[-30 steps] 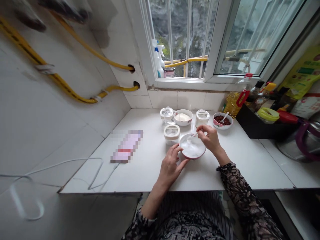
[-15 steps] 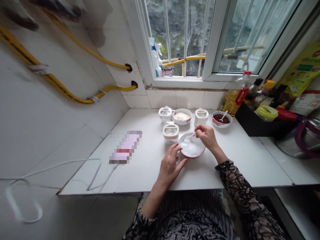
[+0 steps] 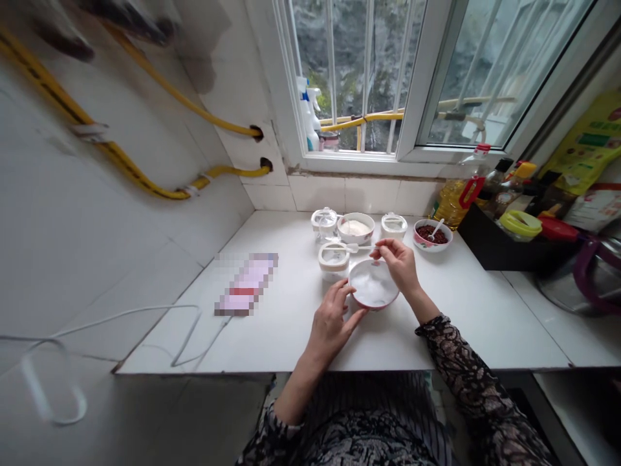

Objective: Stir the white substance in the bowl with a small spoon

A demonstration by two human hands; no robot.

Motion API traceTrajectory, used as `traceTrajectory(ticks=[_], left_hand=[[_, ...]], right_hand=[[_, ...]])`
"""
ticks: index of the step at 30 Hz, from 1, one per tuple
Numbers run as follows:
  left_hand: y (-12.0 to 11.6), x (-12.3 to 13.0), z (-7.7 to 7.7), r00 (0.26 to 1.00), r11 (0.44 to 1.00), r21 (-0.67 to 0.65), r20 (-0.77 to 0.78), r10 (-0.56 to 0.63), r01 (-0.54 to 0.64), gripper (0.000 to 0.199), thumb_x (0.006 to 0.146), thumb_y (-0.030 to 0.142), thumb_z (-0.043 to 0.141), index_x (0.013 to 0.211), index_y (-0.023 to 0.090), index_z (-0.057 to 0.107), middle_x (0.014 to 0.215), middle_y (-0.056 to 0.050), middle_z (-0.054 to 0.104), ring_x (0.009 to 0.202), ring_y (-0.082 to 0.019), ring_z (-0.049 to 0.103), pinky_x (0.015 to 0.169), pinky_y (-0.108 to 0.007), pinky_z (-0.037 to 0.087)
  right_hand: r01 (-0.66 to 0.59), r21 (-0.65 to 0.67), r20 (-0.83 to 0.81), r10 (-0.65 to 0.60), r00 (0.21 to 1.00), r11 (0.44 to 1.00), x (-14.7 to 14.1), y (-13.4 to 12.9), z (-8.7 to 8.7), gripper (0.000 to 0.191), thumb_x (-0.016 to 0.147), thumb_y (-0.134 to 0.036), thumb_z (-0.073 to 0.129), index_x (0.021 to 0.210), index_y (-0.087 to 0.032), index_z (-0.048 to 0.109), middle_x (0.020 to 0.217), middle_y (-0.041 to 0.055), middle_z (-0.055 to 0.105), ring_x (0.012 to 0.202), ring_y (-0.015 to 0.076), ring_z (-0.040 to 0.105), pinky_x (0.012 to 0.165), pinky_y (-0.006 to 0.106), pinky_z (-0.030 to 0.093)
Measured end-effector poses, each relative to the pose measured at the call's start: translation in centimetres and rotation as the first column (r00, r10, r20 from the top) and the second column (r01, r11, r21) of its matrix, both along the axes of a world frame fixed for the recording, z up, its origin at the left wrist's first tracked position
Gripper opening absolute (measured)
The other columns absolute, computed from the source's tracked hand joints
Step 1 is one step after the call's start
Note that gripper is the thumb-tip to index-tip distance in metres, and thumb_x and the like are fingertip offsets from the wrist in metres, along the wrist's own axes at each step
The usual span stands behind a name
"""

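Observation:
My left hand (image 3: 334, 317) grips the near left rim of a bowl (image 3: 373, 305) holding fine white contents. Between the thumb and fingers of my right hand (image 3: 395, 259) is a small white spoon (image 3: 353, 248), level above the bowl's far rim, its head pointing left. Just left of the bowl stands a clear-lidded white jar (image 3: 334, 260), partly below the spoon. Farther back are a second jar (image 3: 324, 224), a bowl of off-white grains (image 3: 356, 228) and a third jar (image 3: 393, 226). A bowl of dark red beans (image 3: 433, 234) with a white spoon in it stands to the right.
A blurred-out phone (image 3: 247, 285) with a white cable (image 3: 187, 346) lies on the left of the white counter (image 3: 291, 343). At the right are an oil bottle (image 3: 456, 197), a black box of condiments (image 3: 504, 243) and a metal pot with a purple handle (image 3: 594, 278). A window (image 3: 407, 155) is behind.
My right hand has lifted the spoon out of the bowl and tilted it level over the far rim. My left hand still holds the bowl. The view has shifted slightly.

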State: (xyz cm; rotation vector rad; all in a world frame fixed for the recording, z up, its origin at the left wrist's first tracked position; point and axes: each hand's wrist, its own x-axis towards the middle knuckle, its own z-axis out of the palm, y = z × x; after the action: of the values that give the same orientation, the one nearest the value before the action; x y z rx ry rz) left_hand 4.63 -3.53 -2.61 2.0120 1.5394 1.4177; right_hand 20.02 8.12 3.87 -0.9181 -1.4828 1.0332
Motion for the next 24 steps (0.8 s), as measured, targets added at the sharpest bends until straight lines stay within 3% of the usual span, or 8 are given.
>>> traceTrajectory(ticks=[3,5,8,11,15,24], left_hand=[[0.0,0.0,0.0,1.000,1.000,0.004,-0.004,-0.005,0.005,0.032,0.087,0.025,0.067,0.117,0.023,0.056,0.132,-0.013,0.058,0.110,-0.025,0.066,0.069,-0.034,0.066],[0.0,-0.1,0.0,1.000,1.000,0.006,-0.007,-0.003,0.003,0.032,0.087,0.026,0.067,0.117,0.023,0.056,0.131,-0.012,0.058,0.109,-0.025,0.066,0.069,-0.034,0.066],[0.0,0.0,0.1,1.000,1.000,0.009,-0.003,-0.003,0.003,0.032,0.087,0.026,0.067,0.116,0.023,0.056,0.130,-0.012,0.058,0.109,-0.026,0.066,0.069,-0.034,0.066],[-0.1,0.1,0.1,1.000,1.000,0.007,0.007,-0.006,0.006,0.031,0.087,0.026,0.067,0.116,0.023,0.056,0.131,-0.012,0.058,0.111,-0.026,0.065,0.069,-0.033,0.066],[-0.1,0.1,0.1,1.000,1.000,-0.003,0.016,-0.004,0.004,0.030,0.087,0.026,0.067,0.115,0.023,0.056,0.131,-0.012,0.057,0.113,-0.026,0.064,0.070,-0.033,0.066],[-0.1,-0.1,0.1,1.000,1.000,0.009,0.000,-0.012,0.012,0.032,0.086,0.024,0.068,0.116,0.022,0.056,0.131,-0.012,0.057,0.113,-0.026,0.064,0.070,-0.032,0.066]], right_hand=[[-0.025,0.266,0.163,-0.019,0.986,0.964,-1.2,-0.9,-0.1,0.015,0.091,-0.032,0.051,0.094,-0.022,0.062,0.086,0.0057,0.075,0.082,0.0193,0.071,0.079,0.034,0.054],[-0.123,0.445,0.337,-0.039,0.941,0.887,-1.7,-1.3,0.0,0.017,0.093,-0.023,0.048,0.092,-0.022,0.065,0.089,0.0063,0.076,0.085,0.0200,0.070,0.089,0.038,0.049],[-0.214,0.565,0.473,-0.100,0.875,0.797,-1.6,-1.4,0.5,0.021,0.093,-0.016,0.046,0.090,-0.022,0.067,0.086,0.0056,0.076,0.082,0.0205,0.068,0.094,0.040,0.045],[-0.095,0.570,0.405,-0.179,0.897,0.816,-0.5,-1.3,0.9,0.019,0.093,-0.019,0.048,0.091,-0.021,0.067,0.082,0.0053,0.075,0.080,0.0213,0.067,0.090,0.039,0.046],[0.054,0.475,0.391,-0.266,0.881,0.878,1.2,-0.6,0.6,0.016,0.083,-0.017,0.053,0.081,-0.021,0.068,0.071,0.0034,0.071,0.074,0.0219,0.063,0.079,0.034,0.047],[0.011,0.473,0.549,-0.304,0.779,0.881,1.3,-0.2,-0.2,0.014,0.076,-0.015,0.053,0.072,-0.021,0.065,0.065,0.0015,0.067,0.065,0.0175,0.058,0.078,0.030,0.046]])
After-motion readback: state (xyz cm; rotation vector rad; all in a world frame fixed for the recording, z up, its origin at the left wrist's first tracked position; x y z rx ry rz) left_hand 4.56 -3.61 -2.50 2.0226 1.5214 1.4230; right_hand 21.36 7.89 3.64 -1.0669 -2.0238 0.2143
